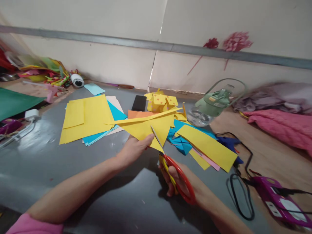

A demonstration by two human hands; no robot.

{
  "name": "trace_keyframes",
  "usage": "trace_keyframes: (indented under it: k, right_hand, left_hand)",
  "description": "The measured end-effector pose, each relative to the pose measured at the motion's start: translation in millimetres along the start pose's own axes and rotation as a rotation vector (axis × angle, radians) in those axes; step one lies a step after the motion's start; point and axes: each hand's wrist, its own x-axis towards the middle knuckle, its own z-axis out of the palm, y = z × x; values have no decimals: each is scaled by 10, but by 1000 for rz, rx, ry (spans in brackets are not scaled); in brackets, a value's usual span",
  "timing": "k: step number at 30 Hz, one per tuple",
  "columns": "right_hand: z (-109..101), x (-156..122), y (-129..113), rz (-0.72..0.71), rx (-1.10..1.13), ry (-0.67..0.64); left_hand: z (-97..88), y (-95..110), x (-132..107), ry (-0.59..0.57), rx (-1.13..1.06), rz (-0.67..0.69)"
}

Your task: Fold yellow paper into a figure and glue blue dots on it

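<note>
My left hand (135, 149) pinches the lower edge of a folded yellow paper (148, 125), held up above the grey floor. My right hand (180, 184) grips red-handled scissors (180, 179). Their blades (157, 139) point up and left into the yellow paper, close to my left fingertips. Both hands are closed on what they hold.
Yellow and blue sheets (85, 118) lie at the left, yellow and blue offcuts (207, 146) at the right. A black phone (139, 103), folded yellow boxes (162, 101), a green fan (214, 102), a purple device (278, 200) with black cord, and pink cloth (280, 125) surround them.
</note>
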Motion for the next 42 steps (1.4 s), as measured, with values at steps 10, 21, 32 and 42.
trace_keyframes:
  k: [10, 21, 32, 42]
  right_hand:
    - [-1, -9, -11, -35, -79, 27]
    - [4, 33, 104, -29, 48, 28]
    - [27, 51, 41, 62, 226, 23]
    - [64, -4, 7, 88, 158, 73]
  left_hand:
    - [20, -19, -31, -49, -52, -21]
    - [41, -74, -26, -87, -119, -26]
    - [58, -141, -14, -94, -105, 3]
    - [73, -133, -35, -71, -144, -25]
